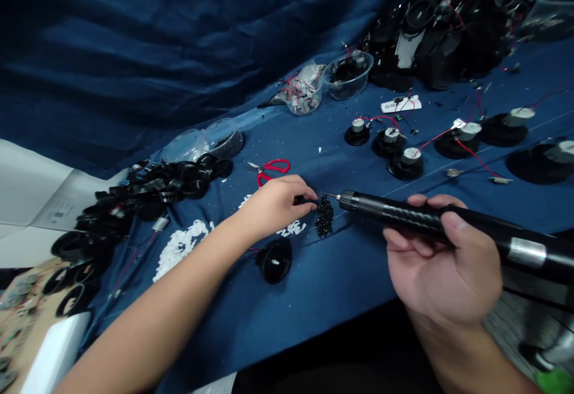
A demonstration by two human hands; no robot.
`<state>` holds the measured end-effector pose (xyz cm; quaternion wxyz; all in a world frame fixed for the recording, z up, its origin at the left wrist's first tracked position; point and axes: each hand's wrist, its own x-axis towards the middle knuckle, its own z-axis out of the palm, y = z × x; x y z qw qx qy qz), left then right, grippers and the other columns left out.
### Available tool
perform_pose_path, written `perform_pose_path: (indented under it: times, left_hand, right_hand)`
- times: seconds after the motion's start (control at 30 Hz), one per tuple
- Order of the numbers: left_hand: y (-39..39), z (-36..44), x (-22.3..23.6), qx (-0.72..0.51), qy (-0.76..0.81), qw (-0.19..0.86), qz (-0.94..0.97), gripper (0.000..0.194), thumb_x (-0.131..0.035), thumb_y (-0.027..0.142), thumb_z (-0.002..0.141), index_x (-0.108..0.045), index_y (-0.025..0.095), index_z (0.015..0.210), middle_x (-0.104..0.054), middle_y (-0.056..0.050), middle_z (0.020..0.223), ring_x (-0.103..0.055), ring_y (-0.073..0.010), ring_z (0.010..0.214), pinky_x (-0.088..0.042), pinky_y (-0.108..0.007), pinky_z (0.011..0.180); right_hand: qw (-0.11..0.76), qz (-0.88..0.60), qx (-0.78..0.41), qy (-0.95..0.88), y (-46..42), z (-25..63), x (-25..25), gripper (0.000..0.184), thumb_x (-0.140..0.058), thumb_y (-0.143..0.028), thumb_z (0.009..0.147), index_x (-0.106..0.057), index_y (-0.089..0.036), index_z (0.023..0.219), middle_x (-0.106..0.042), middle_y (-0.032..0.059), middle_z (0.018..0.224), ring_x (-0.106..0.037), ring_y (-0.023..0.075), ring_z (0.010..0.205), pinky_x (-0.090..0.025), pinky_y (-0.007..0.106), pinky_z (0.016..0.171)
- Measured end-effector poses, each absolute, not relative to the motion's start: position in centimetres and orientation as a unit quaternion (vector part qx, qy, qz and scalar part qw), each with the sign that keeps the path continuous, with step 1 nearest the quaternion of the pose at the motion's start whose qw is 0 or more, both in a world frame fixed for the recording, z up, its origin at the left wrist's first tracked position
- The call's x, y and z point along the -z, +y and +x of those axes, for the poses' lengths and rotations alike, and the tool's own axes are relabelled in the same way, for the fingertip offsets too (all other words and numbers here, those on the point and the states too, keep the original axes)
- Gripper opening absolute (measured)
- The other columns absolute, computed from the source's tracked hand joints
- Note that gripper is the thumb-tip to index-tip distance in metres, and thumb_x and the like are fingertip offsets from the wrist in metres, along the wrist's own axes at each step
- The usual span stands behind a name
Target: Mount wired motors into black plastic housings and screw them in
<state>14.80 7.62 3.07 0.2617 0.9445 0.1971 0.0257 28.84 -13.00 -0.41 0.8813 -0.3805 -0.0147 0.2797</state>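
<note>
Hands: apart but close, both reaching in toward the middle of the blue cloth [314, 304] that covers the tabletop, with the right hand nearer its near edge.

Right hand: the right hand [442, 256] is closed around a black pen-shaped rotary tool [390, 211], held from below with the thumb on top. This grip looks chosen to steady the fine bit [330, 195] at the tool's front end.

Left hand: the left hand [273, 205] reaches in from the lower left, its fingertips [309, 197] just beside a black beaded cluster [324, 216]. Whether they are pinching it, or something smaller, I cannot tell. The hand seems placed to steady the work.

Things: the black beaded cluster sits between the hands, mid-cloth, with the bit's tip pointing at it from just beside it. White plastic bits [291, 228] lie under the left wrist, and a black round cup [274, 260] with a red wire sits just below it.

Rest: red-handled scissors [269, 170] lie beyond the left hand. Along the far edge, small motors [411, 156] on black round bases trail red wires, near a clear plastic bowl [347, 74]. Black rings [165, 182] are heaped towards the left edge.
</note>
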Motion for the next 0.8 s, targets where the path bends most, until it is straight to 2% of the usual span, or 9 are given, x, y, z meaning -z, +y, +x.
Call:
perform_pose_path:
  times: [0.17,0.3,0.43,0.53,0.67,0.8]
  left_hand:
    - [7.4,15.2,-3.1,-0.028,0.193,0.27,0.943,0.013,-0.07,0.02,0.094,-0.082,0.023,0.1,-0.075,-0.001,0.105,-0.071,-0.016,0.091,-0.055,-0.029,0.084]
    - [7.1,14.8,-4.2,-0.044,0.2,0.263,0.943,0.01,-0.072,0.015,0.09,-0.079,0.021,0.093,-0.075,0.0,0.099,-0.068,-0.0153,0.086,-0.053,-0.029,0.081]
    - [5.8,12.0,-5.8,-0.111,0.242,0.251,0.931,0.003,-0.071,0.02,0.094,-0.074,0.02,0.093,-0.074,0.0,0.095,-0.064,-0.0138,0.08,-0.05,-0.029,0.077]
    - [4.1,8.7,-5.7,-0.181,0.299,0.29,0.891,0.006,-0.071,0.024,0.097,-0.072,0.021,0.091,-0.073,-0.001,0.094,-0.063,-0.0135,0.077,-0.049,-0.028,0.07]
    - [2.0,5.0,-4.2,-0.258,0.338,0.369,0.826,0.005,-0.072,0.018,0.097,-0.071,0.021,0.093,-0.073,-0.003,0.093,-0.069,-0.0154,0.087,-0.052,-0.025,0.069]
    - [1.2,3.5,-3.1,-0.318,0.299,0.377,0.817,0.013,-0.074,0.009,0.093,-0.07,0.021,0.094,-0.073,-0.003,0.096,-0.07,-0.0135,0.088,-0.055,-0.023,0.07]
  right_hand:
    - [0.879,-0.38,-0.287,-0.018,-12.8,29.1,0.5,0.018,-0.073,-0.03,0.077,-0.073,-0.022,0.094,-0.07,0.0036,0.099,-0.031,0.0049,0.049,-0.048,0.024,0.045]
    - [0.876,-0.392,-0.282,-0.01,-12.8,28.9,0.2,0.021,-0.074,-0.031,0.074,-0.072,-0.022,0.092,-0.071,0.0037,0.098,-0.03,0.005,0.048,-0.046,0.023,0.045]
    - [0.87,-0.408,-0.277,-0.001,-12.8,28.9,-0.1,0.023,-0.075,-0.032,0.071,-0.071,-0.022,0.092,-0.071,0.0031,0.096,-0.03,0.005,0.047,-0.044,0.023,0.046]
    - [0.865,-0.414,-0.283,0.0,-12.8,28.8,-0.2,0.023,-0.074,-0.032,0.07,-0.071,-0.021,0.09,-0.07,0.0034,0.096,-0.03,0.0049,0.048,-0.044,0.023,0.046]
    - [0.87,-0.405,-0.28,0.012,-12.9,28.1,-0.3,0.02,-0.073,-0.033,0.072,-0.072,-0.021,0.089,-0.069,0.0035,0.095,-0.032,0.0058,0.049,-0.042,0.022,0.044]
    - [0.856,-0.397,-0.33,-0.013,-13.6,27.0,0.1,0.02,-0.075,-0.035,0.075,-0.074,-0.023,0.092,-0.067,0.0036,0.097,-0.043,0.0088,0.054,-0.045,0.024,0.045]
